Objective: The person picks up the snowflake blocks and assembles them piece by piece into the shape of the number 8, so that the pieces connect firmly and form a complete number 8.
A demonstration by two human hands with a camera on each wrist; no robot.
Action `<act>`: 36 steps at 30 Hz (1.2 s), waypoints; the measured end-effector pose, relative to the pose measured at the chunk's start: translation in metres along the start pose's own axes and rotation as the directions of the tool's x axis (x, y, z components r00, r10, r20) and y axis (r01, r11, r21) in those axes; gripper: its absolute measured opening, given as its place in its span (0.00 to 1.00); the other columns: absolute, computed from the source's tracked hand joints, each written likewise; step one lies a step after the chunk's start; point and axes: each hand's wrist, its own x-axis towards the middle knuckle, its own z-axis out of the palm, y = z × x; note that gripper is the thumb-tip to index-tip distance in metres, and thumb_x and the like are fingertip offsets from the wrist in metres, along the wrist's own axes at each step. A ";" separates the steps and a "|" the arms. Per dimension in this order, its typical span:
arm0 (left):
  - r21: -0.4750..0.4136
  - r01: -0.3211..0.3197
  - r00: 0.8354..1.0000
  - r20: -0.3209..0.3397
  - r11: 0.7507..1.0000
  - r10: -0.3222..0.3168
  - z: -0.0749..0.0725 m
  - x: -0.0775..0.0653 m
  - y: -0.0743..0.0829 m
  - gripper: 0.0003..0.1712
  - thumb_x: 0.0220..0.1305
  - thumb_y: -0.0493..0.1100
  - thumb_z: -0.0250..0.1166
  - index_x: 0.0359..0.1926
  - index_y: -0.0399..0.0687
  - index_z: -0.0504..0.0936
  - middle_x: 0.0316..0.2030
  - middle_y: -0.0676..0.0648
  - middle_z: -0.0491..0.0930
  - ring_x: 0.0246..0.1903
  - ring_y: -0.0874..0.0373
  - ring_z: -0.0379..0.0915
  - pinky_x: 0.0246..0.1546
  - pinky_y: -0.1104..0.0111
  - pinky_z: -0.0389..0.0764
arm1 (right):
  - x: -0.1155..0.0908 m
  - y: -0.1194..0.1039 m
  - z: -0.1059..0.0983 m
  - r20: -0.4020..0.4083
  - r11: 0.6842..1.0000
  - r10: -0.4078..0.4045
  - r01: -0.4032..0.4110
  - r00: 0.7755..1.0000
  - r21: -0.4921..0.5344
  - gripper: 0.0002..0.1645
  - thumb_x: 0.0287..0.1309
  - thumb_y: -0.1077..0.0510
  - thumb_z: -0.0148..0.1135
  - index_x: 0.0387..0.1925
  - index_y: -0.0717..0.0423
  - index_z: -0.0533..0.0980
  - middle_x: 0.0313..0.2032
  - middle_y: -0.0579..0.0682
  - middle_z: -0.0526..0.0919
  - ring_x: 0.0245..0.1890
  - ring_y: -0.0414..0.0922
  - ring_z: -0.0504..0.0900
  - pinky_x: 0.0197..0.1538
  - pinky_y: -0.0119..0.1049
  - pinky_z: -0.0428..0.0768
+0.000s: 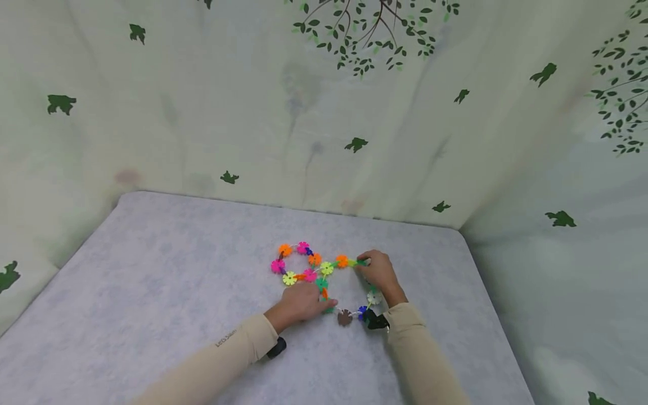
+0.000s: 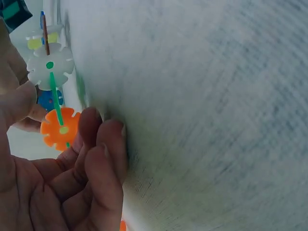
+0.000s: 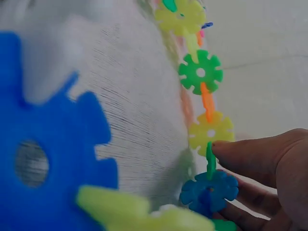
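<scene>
A chain of colourful notched plastic discs (image 1: 326, 268) lies on the table in two joined loops, a small one at left and a larger one at right. My right hand (image 1: 378, 274) pinches the far right stretch of the larger loop. In the right wrist view, the thumb presses a green disc (image 3: 211, 161) seen edge-on, with fingers behind a blue disc (image 3: 209, 190). My left hand (image 1: 302, 302) rests at the near left of the larger loop, one finger stretched over a green disc. Its bent fingers lie beside an orange disc (image 2: 60, 129) in the left wrist view, thumb apart from them.
The pale grey table (image 1: 192, 247) spreads around the chain. A cloth backdrop (image 1: 253, 124) printed with leaves and birds rises behind and beside it. A brown disc (image 1: 345, 318) and a blue disc (image 1: 362, 313) sit on the loop's near side.
</scene>
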 end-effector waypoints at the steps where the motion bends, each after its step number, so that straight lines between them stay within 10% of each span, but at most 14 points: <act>1: 0.003 0.004 1.000 -0.010 1.000 -0.004 0.000 0.001 -0.002 0.31 0.65 0.61 0.58 0.12 0.49 0.64 0.14 0.53 0.59 0.15 0.60 0.57 0.12 0.70 0.58 | -0.001 0.000 0.001 -0.002 1.000 -0.005 0.005 1.000 0.003 0.15 0.56 0.57 0.68 0.45 0.59 0.82 0.46 0.56 0.82 0.45 0.53 0.80 0.46 0.47 0.80; 9: -0.158 0.103 0.994 0.047 0.982 -0.097 -0.017 0.004 -0.048 0.06 0.61 0.42 0.58 0.33 0.44 0.73 0.24 0.51 0.70 0.22 0.58 0.62 0.21 0.67 0.64 | -0.022 -0.004 0.016 0.104 0.995 -0.043 0.033 0.994 0.097 0.12 0.51 0.54 0.73 0.35 0.57 0.84 0.23 0.48 0.81 0.22 0.43 0.77 0.26 0.37 0.78; 18: -0.234 0.147 0.988 -0.004 0.961 -0.152 -0.036 0.002 -0.087 0.11 0.65 0.39 0.59 0.47 0.43 0.79 0.26 0.47 0.77 0.19 0.57 0.68 0.25 0.66 0.72 | -0.056 -0.020 0.047 0.225 0.948 -0.181 0.109 0.957 0.297 0.15 0.53 0.51 0.71 0.22 0.54 0.77 0.12 0.42 0.71 0.11 0.38 0.70 0.16 0.32 0.72; 26: -0.350 0.191 0.977 -0.024 0.917 -0.213 -0.027 -0.009 -0.104 0.13 0.64 0.42 0.63 0.48 0.45 0.81 0.35 0.49 0.78 0.33 0.57 0.71 0.38 0.61 0.77 | -0.058 -0.019 0.057 0.149 0.927 -0.181 0.118 0.972 0.356 0.14 0.52 0.51 0.72 0.25 0.56 0.78 0.16 0.43 0.73 0.13 0.39 0.70 0.19 0.32 0.72; 30: -0.476 0.187 0.974 -0.027 0.859 -0.227 -0.023 -0.014 -0.108 0.13 0.66 0.40 0.60 0.50 0.43 0.81 0.31 0.48 0.79 0.28 0.58 0.72 0.31 0.65 0.77 | -0.055 -0.012 0.061 0.172 0.896 -0.136 0.048 0.976 0.442 0.15 0.51 0.51 0.73 0.28 0.58 0.79 0.17 0.45 0.75 0.12 0.39 0.70 0.17 0.33 0.75; 36: -0.686 0.161 0.972 -0.014 0.709 -0.235 -0.018 -0.021 -0.112 0.15 0.66 0.32 0.56 0.52 0.33 0.79 0.30 0.45 0.80 0.28 0.58 0.78 0.33 0.65 0.83 | -0.055 -0.006 0.062 0.147 0.835 -0.085 -0.010 0.986 0.550 0.15 0.50 0.54 0.74 0.30 0.62 0.79 0.16 0.47 0.75 0.10 0.40 0.70 0.15 0.35 0.76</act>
